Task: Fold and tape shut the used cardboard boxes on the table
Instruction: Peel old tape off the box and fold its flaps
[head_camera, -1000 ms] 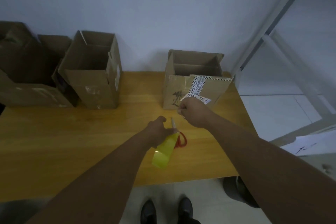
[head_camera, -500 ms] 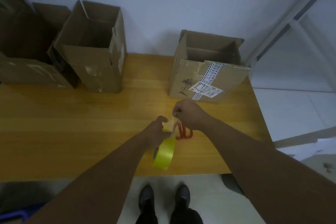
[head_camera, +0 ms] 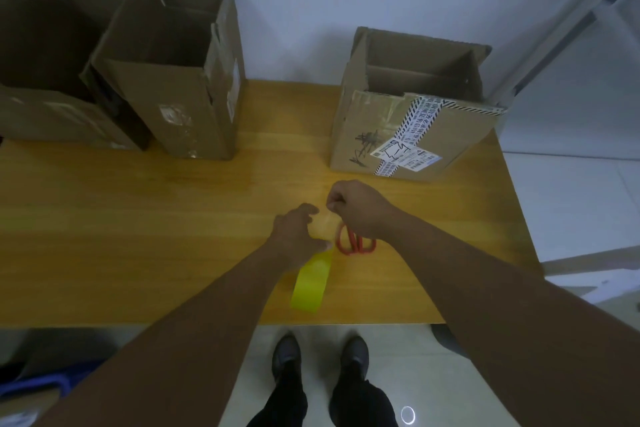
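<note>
My left hand (head_camera: pixel 298 236) grips a yellow tape roll (head_camera: pixel 311 282) above the near middle of the wooden table (head_camera: pixel 138 225). My right hand (head_camera: pixel 356 208) pinches the clear free end of the tape, drawn a short way off the roll. An open cardboard box with a shipping label (head_camera: pixel 412 114) stands just beyond my hands at the right. A taller open box (head_camera: pixel 173 73) stands at the back left, beside a larger open box (head_camera: pixel 38 55) at the far left edge.
Red-handled scissors (head_camera: pixel 355 241) lie on the table under my right wrist. A white wall runs behind the boxes. A white metal frame (head_camera: pixel 568 21) rises at the right. My shoes (head_camera: pixel 320 357) stand on the tiled floor below the table's front edge.
My right hand has drawn back from the labelled box toward the roll and now pinches the tape end. The view has tilted down and closer; the left hand keeps the roll.
</note>
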